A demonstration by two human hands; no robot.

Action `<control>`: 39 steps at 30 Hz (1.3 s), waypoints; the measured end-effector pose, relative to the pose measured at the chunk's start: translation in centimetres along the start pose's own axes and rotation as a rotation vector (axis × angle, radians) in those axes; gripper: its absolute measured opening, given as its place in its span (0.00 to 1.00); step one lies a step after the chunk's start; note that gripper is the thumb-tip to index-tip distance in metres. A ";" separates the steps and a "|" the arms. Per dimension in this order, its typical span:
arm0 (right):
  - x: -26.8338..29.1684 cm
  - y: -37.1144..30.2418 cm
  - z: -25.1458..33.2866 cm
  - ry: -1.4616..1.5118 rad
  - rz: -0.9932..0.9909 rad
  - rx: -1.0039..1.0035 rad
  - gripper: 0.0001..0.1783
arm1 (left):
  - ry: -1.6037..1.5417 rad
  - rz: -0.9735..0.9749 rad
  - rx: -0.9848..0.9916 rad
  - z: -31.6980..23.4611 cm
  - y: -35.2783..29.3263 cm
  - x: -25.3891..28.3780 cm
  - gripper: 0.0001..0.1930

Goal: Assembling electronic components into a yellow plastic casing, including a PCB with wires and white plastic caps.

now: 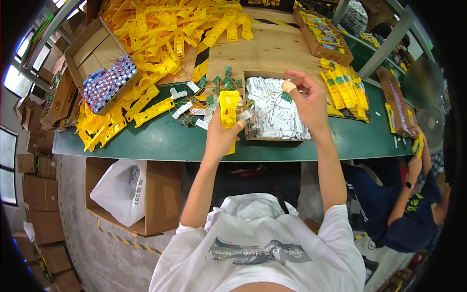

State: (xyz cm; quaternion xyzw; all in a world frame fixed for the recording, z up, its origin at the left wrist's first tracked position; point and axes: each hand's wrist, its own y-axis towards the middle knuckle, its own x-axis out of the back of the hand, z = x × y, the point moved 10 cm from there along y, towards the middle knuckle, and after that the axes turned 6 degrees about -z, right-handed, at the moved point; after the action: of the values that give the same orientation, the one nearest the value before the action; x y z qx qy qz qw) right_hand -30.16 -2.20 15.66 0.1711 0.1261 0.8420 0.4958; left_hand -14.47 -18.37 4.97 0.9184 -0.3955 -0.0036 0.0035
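My left hand [217, 137] is closed around a yellow plastic housing [228, 108], held upright above the green table edge. A white plastic piece [246, 115] with wires sits by that thumb. Over a carton of white plastic parts [275, 117], my right hand [312, 103] pinches a small green circuit board [286, 97], its other fingers raised. Tan tape wraps a right fingertip. Thin wires [262, 99] run between the board and the white piece. Several more green circuit boards [227, 80] and wired white pieces [182, 109] lie just beyond my left hand.
A big heap of yellow housings [155, 29] covers the far left. An open carton of cylindrical battery cells [109, 80] leans there. Filled housings [345, 87] are stacked right, below another carton [323, 39]. A co-worker [413, 209] handles a yellow piece at far right.
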 end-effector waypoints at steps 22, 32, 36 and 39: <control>-4.3 -2.9 -3.7 0.088 0.202 -0.066 0.13 | -0.259 -0.127 -0.033 0.4 0.1 4.6 0.16; -7.0 -5.3 -3.7 -0.290 0.461 -0.063 0.09 | 0.049 0.210 0.128 1.7 -0.8 1.6 0.17; -7.5 -6.8 -4.1 -0.288 0.523 0.002 0.13 | 0.191 0.244 0.054 0.3 -0.2 1.7 0.19; -7.8 -7.0 -3.2 -0.332 0.528 0.046 0.15 | 0.128 0.278 0.001 1.2 -0.9 -0.1 0.17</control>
State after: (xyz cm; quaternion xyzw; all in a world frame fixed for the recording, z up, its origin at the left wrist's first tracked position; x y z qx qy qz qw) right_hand -22.46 -5.84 8.83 0.3445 0.0138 0.8991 0.2699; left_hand -13.85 -17.70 3.72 0.8532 -0.5179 0.0556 0.0286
